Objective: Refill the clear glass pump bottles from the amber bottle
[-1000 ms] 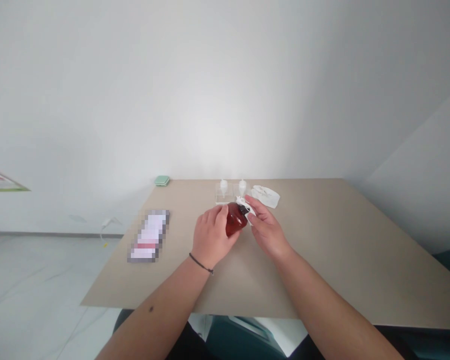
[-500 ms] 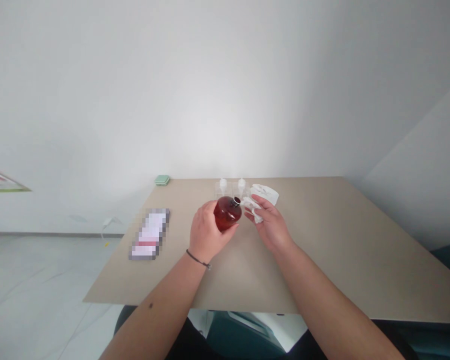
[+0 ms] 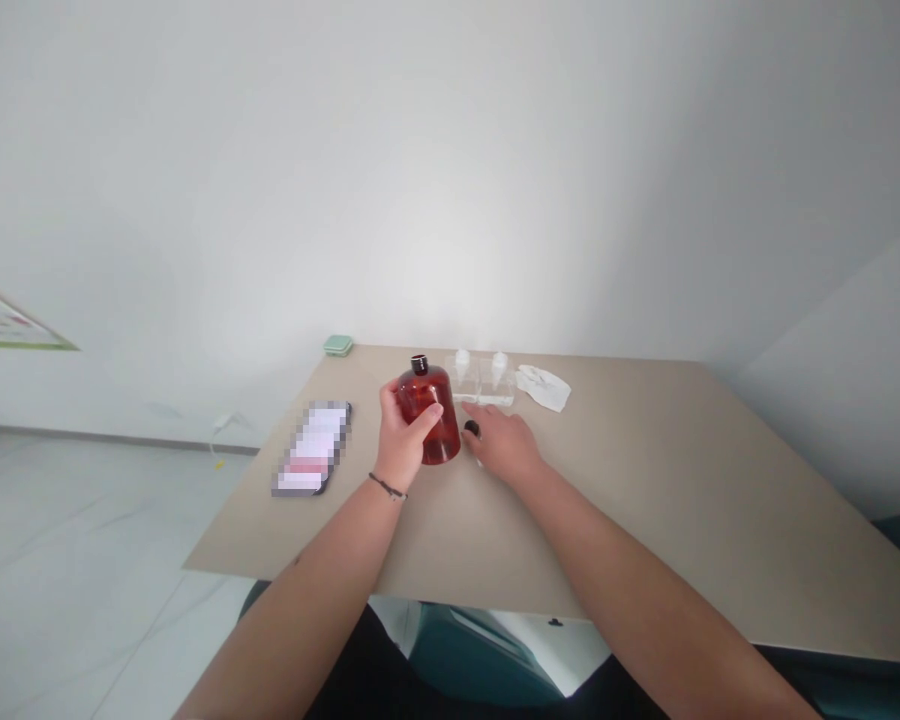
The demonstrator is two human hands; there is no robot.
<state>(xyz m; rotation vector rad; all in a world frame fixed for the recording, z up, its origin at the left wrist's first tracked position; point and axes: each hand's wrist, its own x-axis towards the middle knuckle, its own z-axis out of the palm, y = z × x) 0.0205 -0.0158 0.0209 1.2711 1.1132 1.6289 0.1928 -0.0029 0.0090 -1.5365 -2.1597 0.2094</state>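
Amber bottle point(image 3: 424, 392) in left hand point(image 3: 403, 438)

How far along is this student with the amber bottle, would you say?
Looks done: the crumpled white tissue lies aside on the table. In hand: the left hand grips the amber bottle upright, while the right hand touches a small black piece. Left: the two white-tipped pieces in the clear case stand untouched.

Left hand point(image 3: 403, 440) gripping upright amber bottle point(image 3: 441, 432); right hand point(image 3: 504, 447) beside black cap point(image 3: 472, 429).
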